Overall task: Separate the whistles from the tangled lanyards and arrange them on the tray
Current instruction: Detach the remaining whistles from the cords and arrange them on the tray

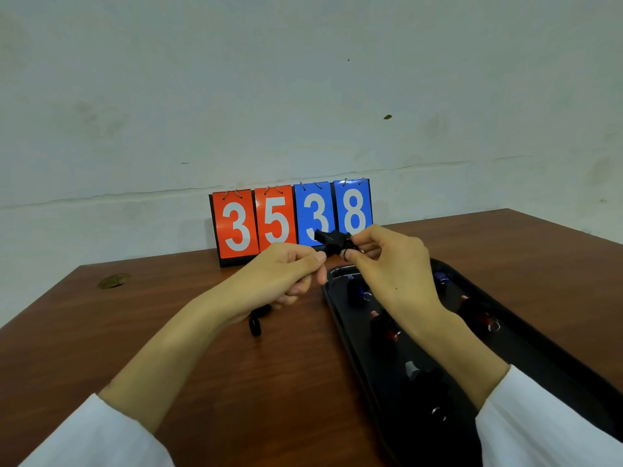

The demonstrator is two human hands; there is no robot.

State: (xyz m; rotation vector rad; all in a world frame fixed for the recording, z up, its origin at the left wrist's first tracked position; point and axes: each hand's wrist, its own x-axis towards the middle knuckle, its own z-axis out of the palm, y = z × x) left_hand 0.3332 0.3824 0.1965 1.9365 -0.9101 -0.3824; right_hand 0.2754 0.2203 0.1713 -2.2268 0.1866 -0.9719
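A black whistle (332,240) is held up above the table between both hands. My right hand (387,264) pinches its ring end. My left hand (286,269) pinches the black lanyard (257,321) close to the whistle, and the cord hangs below the palm down to the table. A long black tray (340,318) lies to the right, partly under my right forearm. On it lie several whistles: a blue one (359,293), another blue one (441,279), a red one (384,326), another red one (478,315) and a dark one (428,389).
A flip scoreboard (291,219) reading 35 and 38 stands at the back of the brown table, against the wall. A small brownish mark (113,281) sits near the table's far left edge. The table's right edge runs behind the tray.
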